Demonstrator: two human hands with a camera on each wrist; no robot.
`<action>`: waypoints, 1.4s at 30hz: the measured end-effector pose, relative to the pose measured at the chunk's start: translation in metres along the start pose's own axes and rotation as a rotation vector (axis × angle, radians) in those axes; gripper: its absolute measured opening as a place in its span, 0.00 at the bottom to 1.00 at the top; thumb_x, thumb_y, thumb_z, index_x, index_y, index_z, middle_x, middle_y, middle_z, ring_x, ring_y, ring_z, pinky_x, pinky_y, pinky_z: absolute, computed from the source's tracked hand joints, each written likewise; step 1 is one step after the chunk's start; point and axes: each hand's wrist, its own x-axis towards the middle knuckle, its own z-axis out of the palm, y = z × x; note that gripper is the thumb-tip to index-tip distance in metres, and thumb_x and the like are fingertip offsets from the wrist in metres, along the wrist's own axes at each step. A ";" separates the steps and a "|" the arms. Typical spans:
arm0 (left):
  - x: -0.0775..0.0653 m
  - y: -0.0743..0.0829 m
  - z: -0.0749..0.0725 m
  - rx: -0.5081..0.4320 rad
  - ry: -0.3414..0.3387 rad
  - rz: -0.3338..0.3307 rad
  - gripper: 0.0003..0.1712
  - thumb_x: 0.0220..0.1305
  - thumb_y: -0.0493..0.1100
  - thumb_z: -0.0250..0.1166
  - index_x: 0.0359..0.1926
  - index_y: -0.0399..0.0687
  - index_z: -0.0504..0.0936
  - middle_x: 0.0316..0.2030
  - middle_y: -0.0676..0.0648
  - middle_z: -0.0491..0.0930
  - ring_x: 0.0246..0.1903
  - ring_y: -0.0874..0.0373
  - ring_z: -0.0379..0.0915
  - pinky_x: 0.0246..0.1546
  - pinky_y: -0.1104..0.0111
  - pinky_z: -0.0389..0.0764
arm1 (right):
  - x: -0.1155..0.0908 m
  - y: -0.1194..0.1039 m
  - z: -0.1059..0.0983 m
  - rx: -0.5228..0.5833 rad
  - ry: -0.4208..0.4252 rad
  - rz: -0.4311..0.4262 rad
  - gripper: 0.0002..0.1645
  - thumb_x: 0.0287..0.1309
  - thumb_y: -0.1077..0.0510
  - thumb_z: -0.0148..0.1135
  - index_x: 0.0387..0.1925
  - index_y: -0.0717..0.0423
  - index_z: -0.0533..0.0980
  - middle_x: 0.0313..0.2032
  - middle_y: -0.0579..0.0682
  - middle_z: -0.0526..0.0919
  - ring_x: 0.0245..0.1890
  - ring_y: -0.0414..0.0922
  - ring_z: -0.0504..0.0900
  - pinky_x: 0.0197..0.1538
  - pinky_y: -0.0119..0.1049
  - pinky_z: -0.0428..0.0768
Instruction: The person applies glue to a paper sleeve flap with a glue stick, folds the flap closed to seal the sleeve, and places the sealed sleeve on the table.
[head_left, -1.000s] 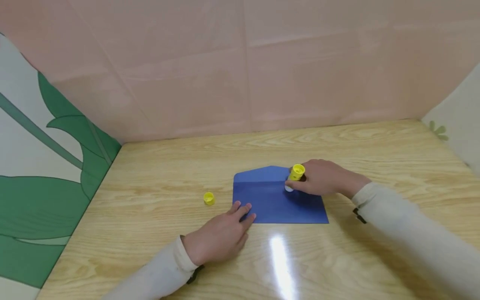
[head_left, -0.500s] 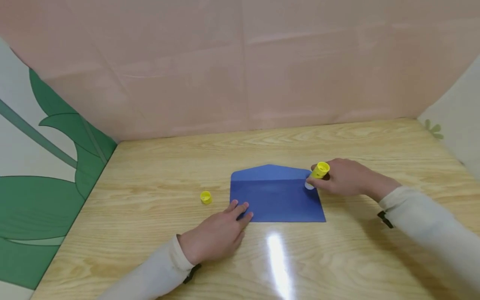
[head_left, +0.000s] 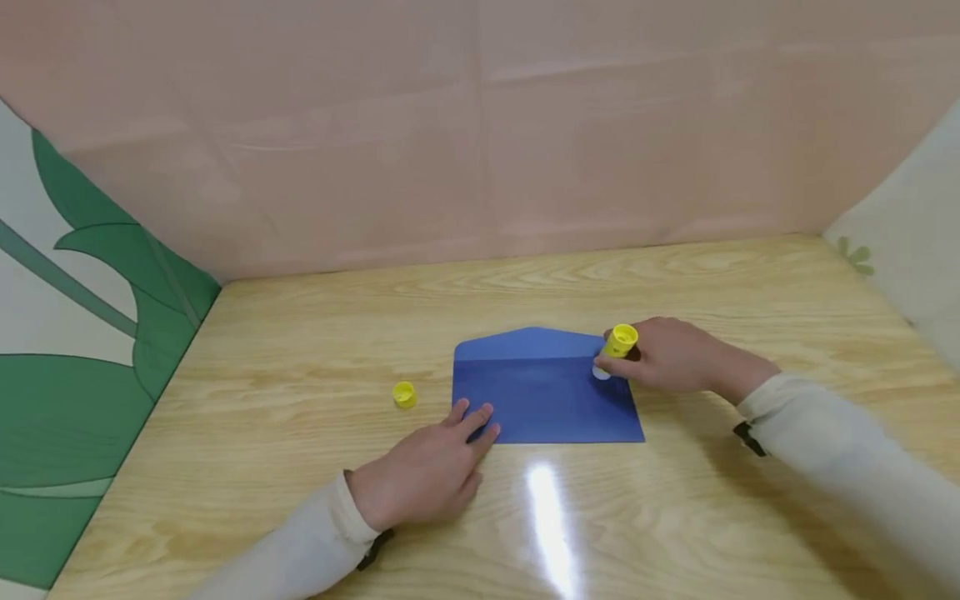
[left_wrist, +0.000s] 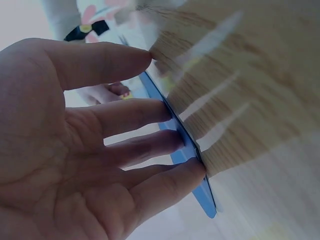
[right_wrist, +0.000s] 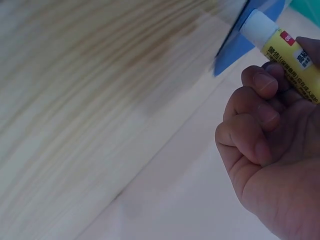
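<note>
A blue envelope [head_left: 543,404] lies flat on the wooden table, its flap [head_left: 525,343] unfolded away from me. My right hand [head_left: 675,354] pinches a yellow glue stick [head_left: 621,340], tilted, its white end down at the envelope's right side near the flap crease. In the right wrist view the glue stick [right_wrist: 287,55] shows its printed label, and the other fingers curl toward the palm. My left hand [head_left: 423,475] rests its fingertips on the envelope's lower left corner; the left wrist view shows those fingers [left_wrist: 165,187] extended. Left of the envelope stands a yellow cap [head_left: 404,395].
The wooden table [head_left: 300,333] meets a pink covering [head_left: 480,150] along its back edge. Green leaf patterns [head_left: 67,417] mark the panel on the left, and a pale panel [head_left: 900,250] stands at the right. A light glare [head_left: 551,529] falls on the near tabletop.
The right hand slid the glue stick rightward to the envelope's right edge, then a little back left. The left hand stays on the corner. The head view has shifted slightly.
</note>
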 end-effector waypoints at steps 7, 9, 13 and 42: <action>0.005 0.001 -0.001 -0.001 -0.004 0.023 0.31 0.73 0.48 0.55 0.71 0.38 0.67 0.73 0.36 0.62 0.72 0.39 0.59 0.70 0.57 0.68 | 0.024 -0.026 0.005 -0.014 -0.036 -0.007 0.26 0.66 0.36 0.56 0.21 0.48 0.72 0.17 0.43 0.70 0.18 0.39 0.69 0.25 0.32 0.67; 0.007 0.000 -0.001 -0.003 -0.018 0.025 0.30 0.74 0.49 0.55 0.71 0.39 0.67 0.73 0.36 0.61 0.72 0.40 0.59 0.71 0.57 0.67 | 0.034 -0.033 0.008 -0.021 -0.044 -0.025 0.27 0.66 0.35 0.56 0.20 0.49 0.72 0.17 0.43 0.71 0.18 0.39 0.69 0.25 0.32 0.67; 0.009 0.000 -0.001 -0.012 -0.037 0.026 0.31 0.74 0.49 0.55 0.71 0.40 0.67 0.73 0.37 0.61 0.73 0.41 0.58 0.70 0.57 0.67 | 0.055 -0.048 0.014 -0.039 -0.064 -0.054 0.26 0.67 0.36 0.55 0.21 0.49 0.72 0.18 0.43 0.71 0.18 0.40 0.69 0.26 0.32 0.67; 0.010 0.008 0.001 0.029 -0.088 -0.020 0.32 0.75 0.53 0.52 0.73 0.42 0.65 0.74 0.36 0.58 0.72 0.38 0.58 0.68 0.57 0.71 | 0.085 -0.086 0.022 -0.077 -0.144 -0.048 0.25 0.65 0.33 0.54 0.23 0.46 0.74 0.21 0.42 0.75 0.21 0.40 0.74 0.27 0.32 0.71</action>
